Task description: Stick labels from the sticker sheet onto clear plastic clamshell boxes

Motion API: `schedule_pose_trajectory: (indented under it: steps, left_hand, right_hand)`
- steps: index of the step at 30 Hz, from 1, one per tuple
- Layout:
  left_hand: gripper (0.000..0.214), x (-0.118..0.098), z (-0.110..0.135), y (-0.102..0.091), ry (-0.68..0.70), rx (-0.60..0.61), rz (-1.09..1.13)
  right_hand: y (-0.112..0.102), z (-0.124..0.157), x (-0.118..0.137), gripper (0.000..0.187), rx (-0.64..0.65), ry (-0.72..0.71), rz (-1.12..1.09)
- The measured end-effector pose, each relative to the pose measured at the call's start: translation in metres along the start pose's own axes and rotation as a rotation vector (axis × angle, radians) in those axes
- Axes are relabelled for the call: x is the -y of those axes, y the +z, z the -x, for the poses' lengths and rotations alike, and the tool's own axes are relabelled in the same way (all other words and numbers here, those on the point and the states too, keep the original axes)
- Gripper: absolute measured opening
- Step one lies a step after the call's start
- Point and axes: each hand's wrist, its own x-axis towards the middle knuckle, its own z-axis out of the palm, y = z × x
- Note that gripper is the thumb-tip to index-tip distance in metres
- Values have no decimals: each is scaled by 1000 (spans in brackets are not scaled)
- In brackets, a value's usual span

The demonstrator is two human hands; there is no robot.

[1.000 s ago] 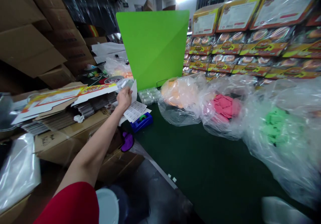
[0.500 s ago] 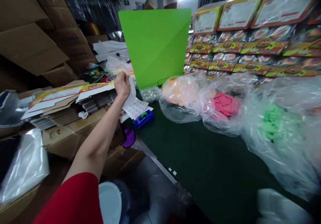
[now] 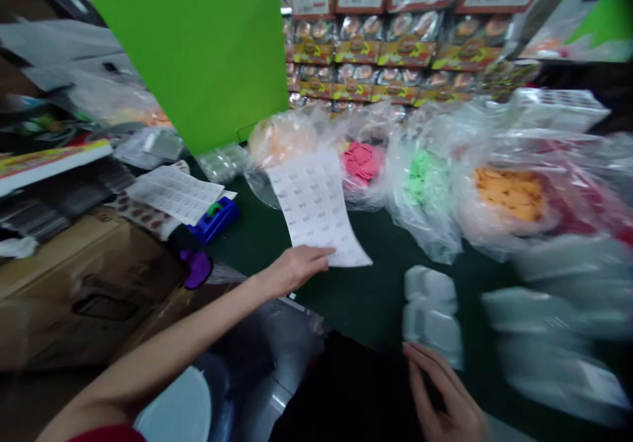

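My left hand (image 3: 301, 267) pinches the near edge of a white sheet of printed labels (image 3: 316, 198), which curves above the dark green table. At the lower right, my right hand (image 3: 445, 392) has its fingertips together at the near left corner of a clear plastic blister tray (image 3: 430, 297) with rounded compartments. Another sheet of labels (image 3: 178, 191) lies at the left, by a blue tape dispenser (image 3: 215, 220) holding green tape.
Plastic bags of pink pieces (image 3: 363, 161), green pieces (image 3: 421, 175) and orange pieces (image 3: 512, 191) line the table's back. Stacked clear trays (image 3: 548, 330) blur at the right. A green board (image 3: 198, 53) stands behind, beside shelved packages (image 3: 361, 39). A cardboard box (image 3: 93, 290) is at left.
My left hand has brought a label sheet from the pile on the left over to the table's middle. My right hand has come into view at the blister tray. The view has turned right.
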Motion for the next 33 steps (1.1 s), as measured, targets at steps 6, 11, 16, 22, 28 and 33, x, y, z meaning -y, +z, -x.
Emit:
schedule_pose_trajectory:
  steps: [6,11,16,22,28,33]
  left_hand:
    - [16,-59,56,72,-43,123,253]
    - [25,-89,70,58,-156,220,386]
    - [36,-94,46,63,-396,53,382]
    - [50,-90,10,113,-514,64,75]
    - [51,-127,15,127,-462,40,-46]
    - [71,-140,4,74,-446,119,111]
  right_hand:
    - [12,9,15,24,25,51,-138]
    - [11,17,24,27,146,108,-268]
    - [13,34,18,27,352,372,-500]
    - [31,47,-1,60,389,930,-918]
    - [45,45,-1,61,286,1039,-1124]
    - [29,29,21,33,249,770,-697]
